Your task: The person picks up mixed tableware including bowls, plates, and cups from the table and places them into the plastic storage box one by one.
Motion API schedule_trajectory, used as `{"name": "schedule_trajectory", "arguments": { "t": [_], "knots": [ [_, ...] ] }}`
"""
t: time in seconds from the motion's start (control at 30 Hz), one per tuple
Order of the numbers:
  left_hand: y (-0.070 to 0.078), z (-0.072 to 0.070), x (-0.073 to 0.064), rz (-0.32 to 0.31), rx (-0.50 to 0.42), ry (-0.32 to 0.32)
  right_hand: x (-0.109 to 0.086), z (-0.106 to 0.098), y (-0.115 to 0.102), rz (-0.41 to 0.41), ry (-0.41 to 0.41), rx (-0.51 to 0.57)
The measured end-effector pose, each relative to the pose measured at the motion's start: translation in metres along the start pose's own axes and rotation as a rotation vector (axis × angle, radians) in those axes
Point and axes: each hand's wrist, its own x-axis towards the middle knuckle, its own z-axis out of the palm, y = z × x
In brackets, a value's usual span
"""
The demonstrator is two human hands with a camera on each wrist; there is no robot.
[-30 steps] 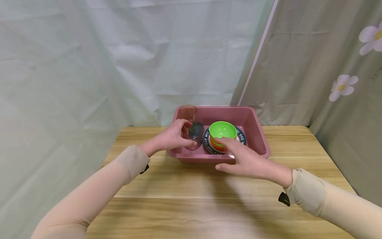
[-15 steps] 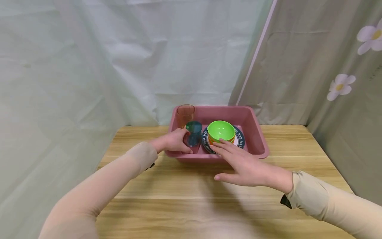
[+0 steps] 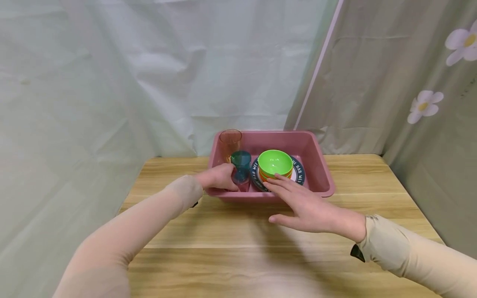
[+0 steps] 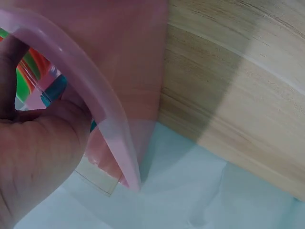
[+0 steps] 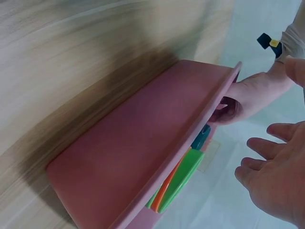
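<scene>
My left hand (image 3: 223, 177) reaches over the front left of a pink basin (image 3: 329, 182) and holds a see-through pinkish drinking glass (image 3: 244, 186) low inside it. A blue drinking glass (image 3: 241, 159) shows right beside it. In the left wrist view the thumb and fingers (image 4: 10, 67) are down behind the basin's rim, partly hidden. My right hand (image 3: 311, 209) hovers in front of the basin, fingers extended and thumb apart, holding nothing. Its fingertips overlap a stack of bowls, green (image 3: 275, 162) on top with orange below. The bowls sit on a dark-rimmed, lettered plate (image 3: 299, 171).
An amber glass (image 3: 230, 145) stands in the basin's back left corner, rising above the rim. The basin rests near the far edge of a wooden table (image 3: 238, 256). Pale curtains (image 3: 223, 62) hang behind and at both sides.
My left hand has lowered the pinkish glass into the basin's front left. The right hand has drawn back slightly from the bowls, its fingers still extended.
</scene>
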Motion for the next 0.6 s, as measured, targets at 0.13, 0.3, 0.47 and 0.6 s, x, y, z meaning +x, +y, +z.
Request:
{"name": "schedule_trajectory", "arguments": {
  "t": [0.13,0.3,0.47,0.6],
  "knots": [
    [0.001,-0.001,-0.003,-0.012,-0.011,-0.014,-0.001,0.002,0.001,-0.002,0.008,0.0],
    [-0.001,-0.001,-0.005,-0.014,-0.02,-0.033,-0.002,0.004,0.002,0.022,-0.004,0.009],
    [-0.002,-0.004,-0.008,0.005,-0.027,-0.047,-0.003,0.007,0.003,0.029,-0.002,0.007],
    [-0.003,-0.01,-0.014,0.045,-0.06,-0.043,-0.004,0.008,0.005,0.031,0.005,0.01]
  ]
}}
